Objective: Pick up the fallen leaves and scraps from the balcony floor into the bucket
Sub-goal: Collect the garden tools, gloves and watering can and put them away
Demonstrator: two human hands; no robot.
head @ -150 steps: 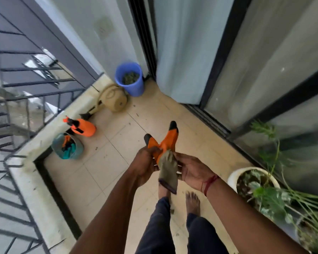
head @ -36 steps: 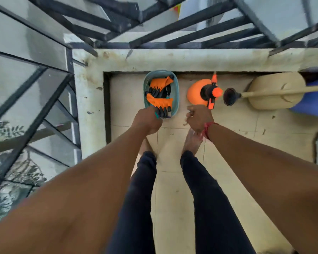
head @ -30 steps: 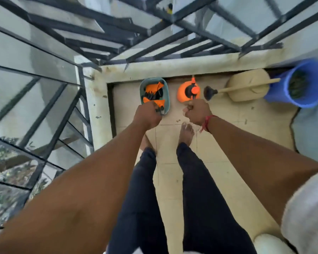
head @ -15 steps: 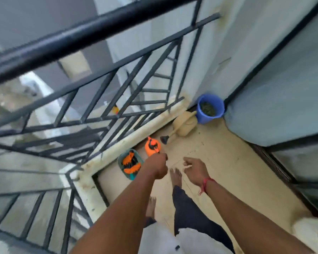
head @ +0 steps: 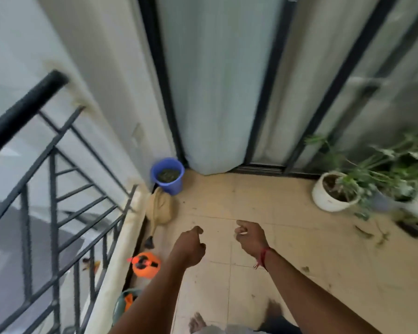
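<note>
A blue bucket (head: pixel 167 175) with dark scraps inside stands in the far corner by the wall and the glass door. Fallen leaves (head: pixel 364 233) and thin stems (head: pixel 383 238) lie on the beige tiled floor at the right, near the plant pots. A small scrap (head: pixel 305 269) lies closer to me. My left hand (head: pixel 190 247) and my right hand (head: pixel 249 237) hang in front of me above the floor, fingers loosely curled, holding nothing. Both are well short of the bucket and the leaves.
A beige watering can (head: pixel 159 206), an orange sprayer (head: pixel 146 261) and a teal basket (head: pixel 121 302) holding orange gloves line the low parapet under the black railing (head: pixel 51 169) on the left. White pots with green plants (head: pixel 333 196) stand at the right beside a dark floor drain (head: pixel 413 229).
The gloves went from my hands into the teal basket. I have since straightened up and turned from the railing corner towards the door, and both hands came away empty.
</note>
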